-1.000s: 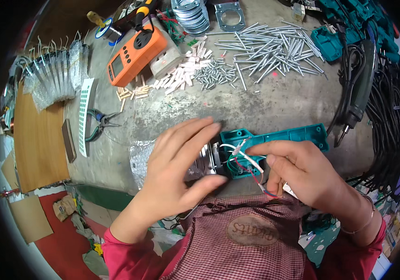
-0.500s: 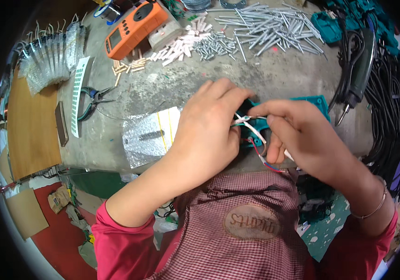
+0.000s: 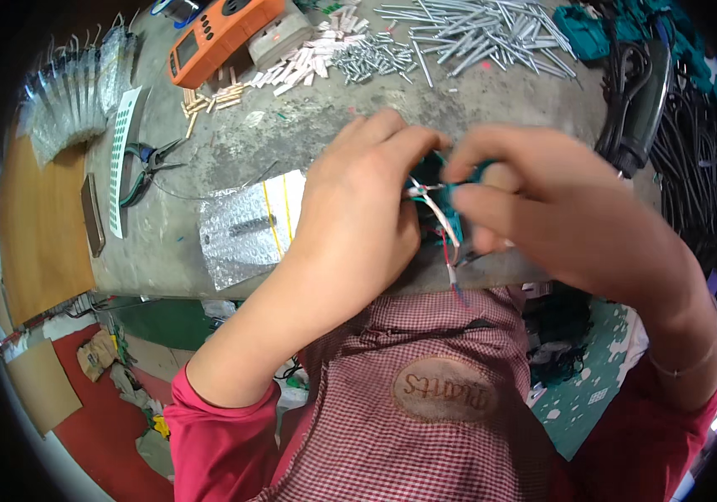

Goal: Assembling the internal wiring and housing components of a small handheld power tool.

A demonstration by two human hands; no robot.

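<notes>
My left hand (image 3: 361, 191) is closed round a teal plastic casing (image 3: 434, 160), steadying it near the table's front edge. White-sleeved wires (image 3: 440, 219) come out beside its fingertips. A thin cable end with red and blue strands (image 3: 456, 286) hangs below them. My right hand (image 3: 542, 188) is on the other side of the wires, smeared by motion, with curled fingers and the thumb close to a thin wire. What it pinches is hidden by the blur. Both hands cover most of the casing.
Left of my hands lies a silver bubble-wrap pouch (image 3: 245, 226), with pliers (image 3: 147, 167) and a white label strip (image 3: 124, 159) beyond. An orange multimeter (image 3: 216, 38), small screws (image 3: 372, 57) and metal rods (image 3: 492, 38) lie at the back. A soldering iron (image 3: 639, 125) and black cables (image 3: 697, 159) are right.
My right hand has moved slightly up and turned, now blurred. The left hand keeps its hold on the casing. The whole view has shifted a little.
</notes>
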